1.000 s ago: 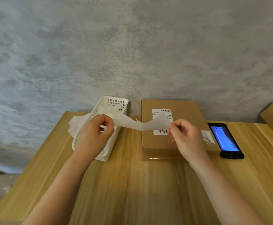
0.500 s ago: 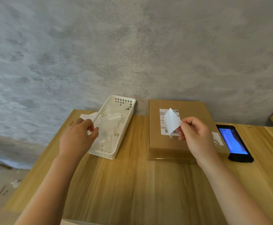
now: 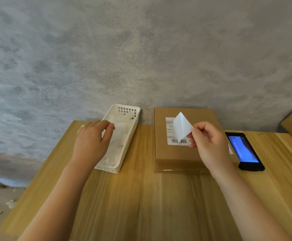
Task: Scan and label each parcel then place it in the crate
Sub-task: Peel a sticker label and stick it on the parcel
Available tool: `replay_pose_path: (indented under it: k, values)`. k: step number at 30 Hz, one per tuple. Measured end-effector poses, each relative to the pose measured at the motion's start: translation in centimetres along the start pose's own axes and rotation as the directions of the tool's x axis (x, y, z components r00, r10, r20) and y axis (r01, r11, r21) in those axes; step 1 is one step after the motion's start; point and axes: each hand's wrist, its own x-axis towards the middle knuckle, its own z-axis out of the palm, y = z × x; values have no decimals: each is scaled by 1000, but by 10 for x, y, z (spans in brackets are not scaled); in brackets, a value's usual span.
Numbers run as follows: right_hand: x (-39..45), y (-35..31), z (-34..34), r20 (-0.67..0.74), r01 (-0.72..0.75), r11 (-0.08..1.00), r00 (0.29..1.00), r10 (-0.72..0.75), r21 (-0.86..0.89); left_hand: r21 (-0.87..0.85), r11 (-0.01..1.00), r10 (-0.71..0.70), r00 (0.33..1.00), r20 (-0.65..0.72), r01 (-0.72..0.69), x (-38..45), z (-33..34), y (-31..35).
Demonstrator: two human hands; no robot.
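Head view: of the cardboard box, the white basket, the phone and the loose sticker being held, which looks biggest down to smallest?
1. Cardboard box
2. White basket
3. Phone
4. Loose sticker, pinched by the right hand

Phone and sticker look close; the sticker is held nearer the camera, so that order is unsure.

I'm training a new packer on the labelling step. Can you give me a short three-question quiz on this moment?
1. True or false: the right hand pinches a white label above the box.
2. Which thing is the left hand over? A) the phone B) the basket C) the box
3. Fill in: the phone lies on the table to the ____ of the box, screen lit.

Key: 1 true; 2 B, the white basket holding paper scraps; 3 right.
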Motion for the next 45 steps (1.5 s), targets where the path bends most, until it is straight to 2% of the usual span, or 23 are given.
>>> replay_pose_path:
  k: [4,6,10,13,17,19,21,24,25,27,30,36,41,45]
  values:
    - [-3,-1,-10,-9,97,988,995,-99,-123,-269,963,13,991,131,23,-1,5,57]
    - [-9,-2,-13,0,201,946,978,-207,-253,-410,911,46,975,218,49,-5,13,86]
    - [-21,3,-18,99,424,726,890,-446,-541,-615,773,72,940,332,158,-11,31,128]
    - [-26,12,-21,169,488,640,853,-493,-594,-691,685,44,933,357,232,-15,40,144]
    - [-31,17,-27,254,559,612,819,-515,-559,-685,676,1,929,370,272,-17,49,149]
    - [-30,22,-33,278,561,655,825,-492,-507,-672,690,-5,930,368,270,-16,54,149]
    - [-29,28,-40,212,482,747,875,-435,-458,-660,705,-14,936,352,259,-13,58,149]
    - [-17,39,-55,-39,209,865,966,-254,-456,-665,698,-3,930,368,265,-8,63,152]
    - [-10,42,-61,-81,105,884,984,-159,-455,-665,698,10,925,380,266,-6,66,154]
    - [1,48,-75,-54,-17,909,999,-6,-417,-661,705,40,915,401,258,-2,73,159]
    - [11,54,-93,45,1,903,999,20,-430,-631,725,48,893,447,276,5,87,167]
    - [21,67,-110,72,-61,876,991,108,-478,-523,821,66,871,487,230,11,113,185]
    - [30,66,-116,129,-59,782,976,176,-620,-354,935,139,910,391,9,12,125,190]
    - [35,65,-120,147,-51,715,966,212,-697,-271,961,162,895,416,-48,14,128,190]
